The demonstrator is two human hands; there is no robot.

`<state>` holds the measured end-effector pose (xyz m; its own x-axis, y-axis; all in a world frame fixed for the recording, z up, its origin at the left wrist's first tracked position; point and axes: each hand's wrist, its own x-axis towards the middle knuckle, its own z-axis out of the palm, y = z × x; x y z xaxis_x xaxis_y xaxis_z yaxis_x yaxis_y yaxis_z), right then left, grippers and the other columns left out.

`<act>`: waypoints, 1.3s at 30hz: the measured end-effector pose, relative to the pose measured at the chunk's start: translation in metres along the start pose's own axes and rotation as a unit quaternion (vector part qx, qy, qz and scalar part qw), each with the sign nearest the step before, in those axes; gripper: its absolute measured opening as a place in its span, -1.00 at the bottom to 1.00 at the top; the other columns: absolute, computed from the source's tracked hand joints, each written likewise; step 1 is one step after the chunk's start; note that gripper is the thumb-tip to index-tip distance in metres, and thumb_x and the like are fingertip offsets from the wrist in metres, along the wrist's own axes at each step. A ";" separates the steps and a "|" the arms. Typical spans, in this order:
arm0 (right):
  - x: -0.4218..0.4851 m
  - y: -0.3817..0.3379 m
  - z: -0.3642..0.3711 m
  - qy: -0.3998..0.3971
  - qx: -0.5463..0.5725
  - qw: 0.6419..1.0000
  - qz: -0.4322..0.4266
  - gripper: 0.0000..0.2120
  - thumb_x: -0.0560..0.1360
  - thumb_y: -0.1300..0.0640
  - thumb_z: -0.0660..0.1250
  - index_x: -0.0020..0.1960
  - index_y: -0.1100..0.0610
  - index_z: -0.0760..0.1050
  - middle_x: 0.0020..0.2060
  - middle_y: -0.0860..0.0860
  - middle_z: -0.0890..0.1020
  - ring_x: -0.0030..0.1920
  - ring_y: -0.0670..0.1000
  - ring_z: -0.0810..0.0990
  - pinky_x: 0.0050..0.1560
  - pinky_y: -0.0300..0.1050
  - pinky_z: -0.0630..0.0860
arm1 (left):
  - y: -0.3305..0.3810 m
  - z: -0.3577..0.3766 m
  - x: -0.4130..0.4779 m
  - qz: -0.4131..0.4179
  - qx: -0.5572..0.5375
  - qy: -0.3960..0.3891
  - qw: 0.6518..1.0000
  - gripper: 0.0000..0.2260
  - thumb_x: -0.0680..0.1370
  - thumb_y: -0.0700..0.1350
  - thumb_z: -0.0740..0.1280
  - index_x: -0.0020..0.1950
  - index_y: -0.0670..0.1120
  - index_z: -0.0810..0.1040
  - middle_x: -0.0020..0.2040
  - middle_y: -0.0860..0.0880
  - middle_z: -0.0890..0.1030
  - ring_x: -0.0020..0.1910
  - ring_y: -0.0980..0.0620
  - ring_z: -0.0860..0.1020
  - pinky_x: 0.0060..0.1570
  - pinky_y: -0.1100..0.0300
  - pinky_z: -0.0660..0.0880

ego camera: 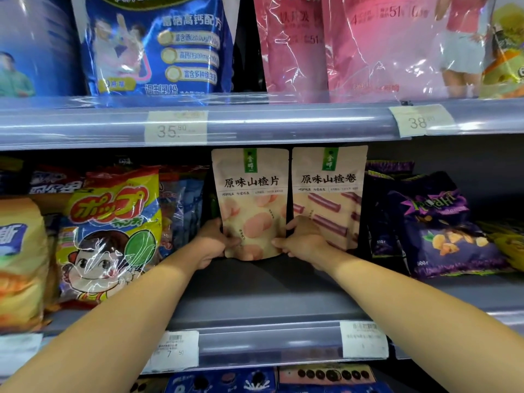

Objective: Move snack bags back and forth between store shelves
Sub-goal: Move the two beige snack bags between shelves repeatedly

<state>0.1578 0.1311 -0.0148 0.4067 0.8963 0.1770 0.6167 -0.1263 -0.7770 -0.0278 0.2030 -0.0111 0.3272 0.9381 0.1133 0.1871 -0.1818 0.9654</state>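
A beige snack bag with pink round slices [251, 202] stands upright at the back of the middle shelf [255, 296]. My left hand [211, 242] grips its lower left edge and my right hand [302, 239] grips its lower right edge. Its bottom sits at about shelf level; I cannot tell whether it touches the shelf. Right beside it stands a second beige bag printed with red rolls [330, 194], partly behind my right hand.
A yellow candy bag with a cartoon face [110, 231] leans at the left, and purple bags [436, 222] lie at the right. Large blue [158, 43] and pink [354, 43] bags fill the upper shelf. Price tags [175, 127] hang on the shelf rails.
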 end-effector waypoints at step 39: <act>-0.341 -0.150 0.175 -0.285 -0.291 0.827 -0.388 -0.65 0.49 0.20 0.26 0.26 0.19 0.38 0.13 0.19 0.47 0.04 0.23 0.53 0.05 0.15 0.52 | -0.053 -0.240 -0.426 -0.163 0.677 -0.012 0.717 -0.57 0.48 0.09 0.35 0.27 -0.07 0.45 0.23 -0.16 0.54 0.18 -0.19 0.53 0.11 -0.04 0.51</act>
<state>-0.1910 -0.0815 -0.0641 -0.5444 0.8377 0.0433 0.8306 0.5456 -0.1119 -0.3995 -0.1163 -0.0539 0.0749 0.9934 -0.0866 0.9803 -0.0893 -0.1763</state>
